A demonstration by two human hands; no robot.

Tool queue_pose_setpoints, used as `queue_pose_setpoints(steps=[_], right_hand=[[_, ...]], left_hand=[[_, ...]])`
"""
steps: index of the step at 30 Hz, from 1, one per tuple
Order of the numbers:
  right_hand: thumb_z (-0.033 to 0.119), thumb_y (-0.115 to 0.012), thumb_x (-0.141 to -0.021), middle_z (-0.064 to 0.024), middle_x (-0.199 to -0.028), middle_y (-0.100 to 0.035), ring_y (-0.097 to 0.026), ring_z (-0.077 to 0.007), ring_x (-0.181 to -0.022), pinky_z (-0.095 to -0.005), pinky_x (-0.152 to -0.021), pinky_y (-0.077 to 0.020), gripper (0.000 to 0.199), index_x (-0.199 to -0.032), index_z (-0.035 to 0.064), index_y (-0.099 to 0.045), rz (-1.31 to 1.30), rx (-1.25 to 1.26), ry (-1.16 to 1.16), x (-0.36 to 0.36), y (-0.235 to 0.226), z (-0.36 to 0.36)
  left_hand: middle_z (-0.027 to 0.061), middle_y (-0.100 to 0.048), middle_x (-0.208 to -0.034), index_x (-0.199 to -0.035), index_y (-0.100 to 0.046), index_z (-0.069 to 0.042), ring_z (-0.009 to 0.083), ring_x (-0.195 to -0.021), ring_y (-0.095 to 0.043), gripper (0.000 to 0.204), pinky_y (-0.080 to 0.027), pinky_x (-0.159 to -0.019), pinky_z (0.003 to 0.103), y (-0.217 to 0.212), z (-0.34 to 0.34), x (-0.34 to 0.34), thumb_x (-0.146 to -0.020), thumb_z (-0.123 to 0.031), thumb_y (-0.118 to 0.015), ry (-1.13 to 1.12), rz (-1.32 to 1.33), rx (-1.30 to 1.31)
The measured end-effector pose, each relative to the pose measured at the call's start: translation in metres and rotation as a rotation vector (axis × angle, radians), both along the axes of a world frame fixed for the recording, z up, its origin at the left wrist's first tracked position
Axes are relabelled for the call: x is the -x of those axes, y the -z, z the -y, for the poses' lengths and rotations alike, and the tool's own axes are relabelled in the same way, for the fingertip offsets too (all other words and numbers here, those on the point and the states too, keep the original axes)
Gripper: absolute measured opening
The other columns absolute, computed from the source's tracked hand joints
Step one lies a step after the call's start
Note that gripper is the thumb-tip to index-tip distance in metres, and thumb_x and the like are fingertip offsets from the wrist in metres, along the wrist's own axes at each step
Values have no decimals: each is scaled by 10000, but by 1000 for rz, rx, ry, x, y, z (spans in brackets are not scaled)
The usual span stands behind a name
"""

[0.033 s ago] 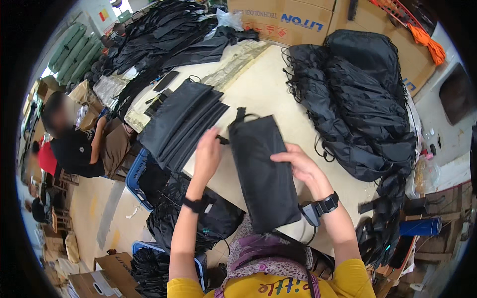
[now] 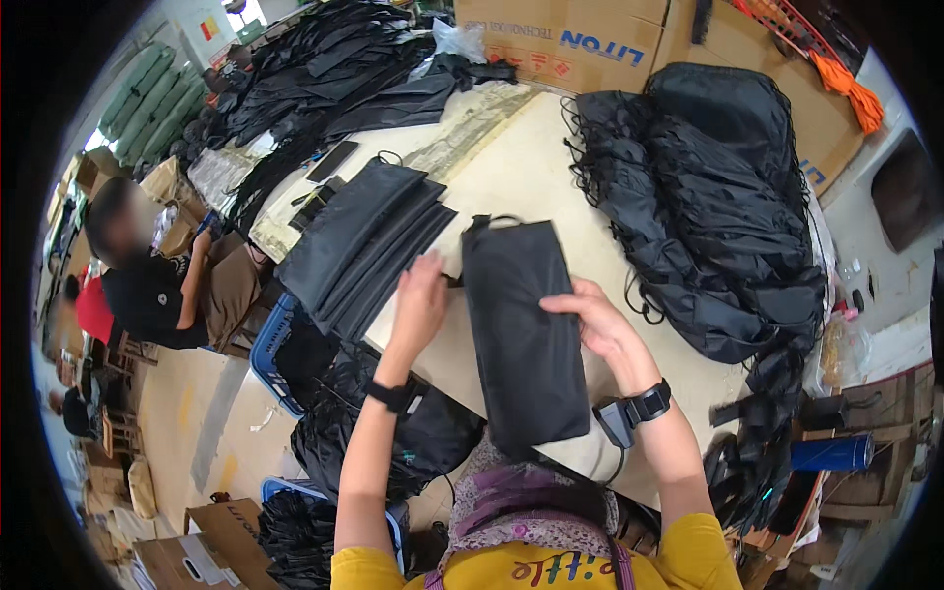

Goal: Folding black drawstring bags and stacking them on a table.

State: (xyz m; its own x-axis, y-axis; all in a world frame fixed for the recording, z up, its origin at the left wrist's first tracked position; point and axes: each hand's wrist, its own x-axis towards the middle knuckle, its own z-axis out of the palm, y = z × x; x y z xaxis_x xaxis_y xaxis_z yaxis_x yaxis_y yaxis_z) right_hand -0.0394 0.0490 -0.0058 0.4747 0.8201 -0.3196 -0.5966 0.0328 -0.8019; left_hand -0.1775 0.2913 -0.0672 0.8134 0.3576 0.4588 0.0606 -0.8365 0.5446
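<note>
A flat black fabric pouch is held upright over the table in front of me. My right hand grips its right side, thumb lying across the front and fingers behind. At the pouch's upper left, a thin black loop sticks out from the top edge. My left hand is beside the left edge, its fingers slightly blurred and drawn together at a short black strap there. Left of that hand lies a fanned stack of similar black pouches.
A large heap of black bags with cords covers the table's right side, before cardboard boxes. More black fabric is piled at the far left. A blue basket stands below the table edge. A person sits at left.
The pouch has turned a little more upright and shifted slightly. My left hand has moved slightly right, and my right hand keeps its grip.
</note>
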Motion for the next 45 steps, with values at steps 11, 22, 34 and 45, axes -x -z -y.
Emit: queue_pose_setpoints(steps=[11, 22, 34, 45], right_hand=[[-48, -574, -792, -162, -1067, -651, -643, -296, -924, -422, -818, -537, 327, -1118, -31, -582, -146, -88, 603, 4, 85, -147], [48, -661, -799, -167, -1147, -574, -605, -233, -952, -347, -770, -498, 413, -1177, -46, -524, 172, 115, 593, 31, 97, -160], [491, -580, -875, -125, -1446, -460, -351, -314, -1371, -476, -1147, -215, 597, -1339, 116, -549, 1825, 385, 230, -6, 108, -157], [83, -532, -812, -185, -822, -665, -645, -381, -801, -482, -713, -510, 154, -852, 61, -679, 1733, 586, 956, -184, -99, 24]], left_hand=[[196, -630, -1087, -1075, -653, -55, 373, -1014, -608, 226, -496, -836, 438, -69, 58, 116, -882, -165, -612, 165, -772, 12], [135, -471, -1428, -1357, -547, -143, 348, -1368, -359, 517, -193, -1106, 599, 26, 24, 38, -919, -419, -556, -329, -240, -513], [99, -365, -1515, -1440, -431, -159, 348, -1416, -270, 561, -123, -1111, 636, 2, 43, 53, -933, -362, -558, -164, -426, -461], [154, -424, -1451, -1420, -457, -154, 346, -1364, -355, 554, -146, -1123, 613, -2, 48, 50, -916, -343, -590, -156, -326, -414]])
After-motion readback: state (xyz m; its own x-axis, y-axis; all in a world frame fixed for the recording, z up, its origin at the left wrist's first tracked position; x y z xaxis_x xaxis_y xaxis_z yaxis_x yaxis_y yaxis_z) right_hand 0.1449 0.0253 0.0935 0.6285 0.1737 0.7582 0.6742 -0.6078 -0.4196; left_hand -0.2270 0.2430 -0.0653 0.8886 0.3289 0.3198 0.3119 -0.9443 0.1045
